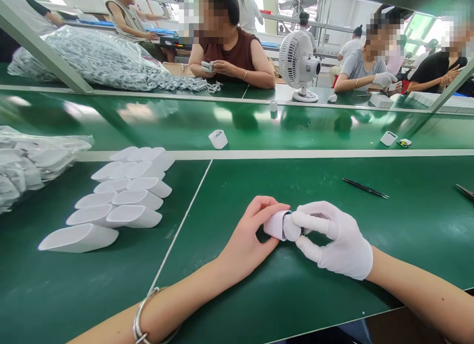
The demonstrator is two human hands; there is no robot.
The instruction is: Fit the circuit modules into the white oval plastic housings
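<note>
My bare left hand is closed around a white plastic housing, low over the green table. My right hand, in a white glove, pinches a small white rounded part at the housing's open end. The two parts meet or nearly meet; a dark edge shows between them, and a small dark bit shows by the gloved fingertips. To the left, several white slant-cut shells lie in rows with their openings up.
Black tweezers lie right of my hands, and another dark tool tip shows at the right edge. Bagged white parts sit far left. Beyond is a green conveyor belt with small white pieces. Co-workers and a fan are across it.
</note>
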